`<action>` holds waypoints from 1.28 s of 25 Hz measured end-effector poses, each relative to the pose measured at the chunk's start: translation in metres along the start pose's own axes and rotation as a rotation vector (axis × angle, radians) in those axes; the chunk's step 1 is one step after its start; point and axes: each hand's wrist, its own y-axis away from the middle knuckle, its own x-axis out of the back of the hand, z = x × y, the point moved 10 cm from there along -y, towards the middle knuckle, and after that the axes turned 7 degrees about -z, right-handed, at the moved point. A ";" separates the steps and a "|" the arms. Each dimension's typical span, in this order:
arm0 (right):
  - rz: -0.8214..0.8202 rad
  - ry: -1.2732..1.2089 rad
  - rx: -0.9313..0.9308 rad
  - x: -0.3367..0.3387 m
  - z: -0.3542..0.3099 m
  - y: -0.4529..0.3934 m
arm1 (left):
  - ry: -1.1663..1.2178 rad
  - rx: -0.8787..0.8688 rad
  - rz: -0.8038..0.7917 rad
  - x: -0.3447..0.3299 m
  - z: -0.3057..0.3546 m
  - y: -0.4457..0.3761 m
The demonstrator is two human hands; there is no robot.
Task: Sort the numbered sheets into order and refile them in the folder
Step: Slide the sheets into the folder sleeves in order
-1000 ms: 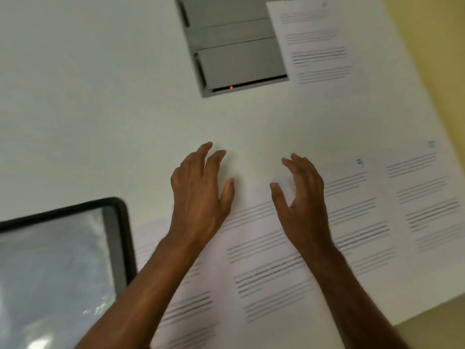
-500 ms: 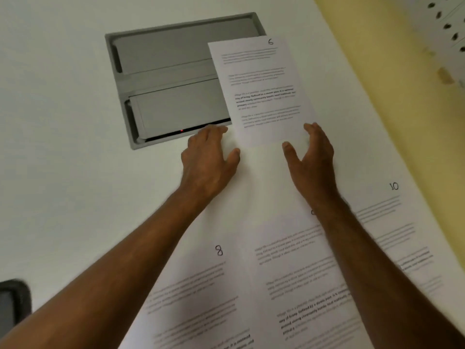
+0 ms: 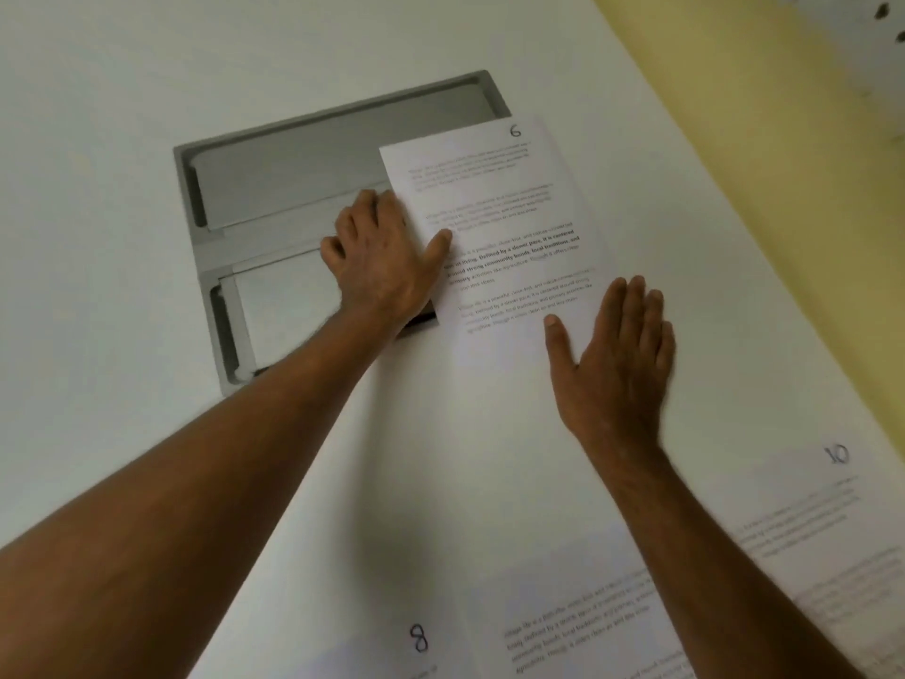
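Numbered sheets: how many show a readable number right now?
3. Sheet 6 lies far, over the grey recessed tray, under both hands. Sheet 8 is at the near edge. Sheet 10 is near right. One between them has its number hidden by the right forearm.

Soft, even indoor light, faint shadows, motion blur toward the lower edges.

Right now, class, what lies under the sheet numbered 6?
Sheet 6 overlaps the grey recessed panel on its left side and white table elsewhere. The left hand grips its left edge, fingers tucked beneath. Whatever else it covers is hidden.
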 end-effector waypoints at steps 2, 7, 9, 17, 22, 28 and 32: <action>-0.008 0.009 0.020 0.001 -0.005 -0.004 | -0.045 0.003 -0.001 0.009 -0.003 -0.028; 0.003 0.044 0.032 -0.001 -0.020 -0.007 | -0.144 0.058 0.058 0.035 -0.024 -0.081; 0.009 0.045 0.027 -0.001 -0.016 -0.011 | -0.147 0.048 0.073 0.037 -0.020 -0.090; 0.029 0.046 0.042 0.000 -0.017 -0.014 | -0.086 0.076 -0.063 0.041 -0.010 -0.084; 0.066 0.043 0.045 0.003 -0.019 -0.015 | 0.619 0.178 -0.191 0.038 -0.009 -0.059; 0.077 0.043 0.050 0.002 -0.015 -0.018 | 1.625 0.237 -0.298 0.006 0.008 0.000; 0.083 0.006 0.073 0.003 -0.016 -0.018 | 1.377 0.219 -0.244 -0.023 0.007 0.034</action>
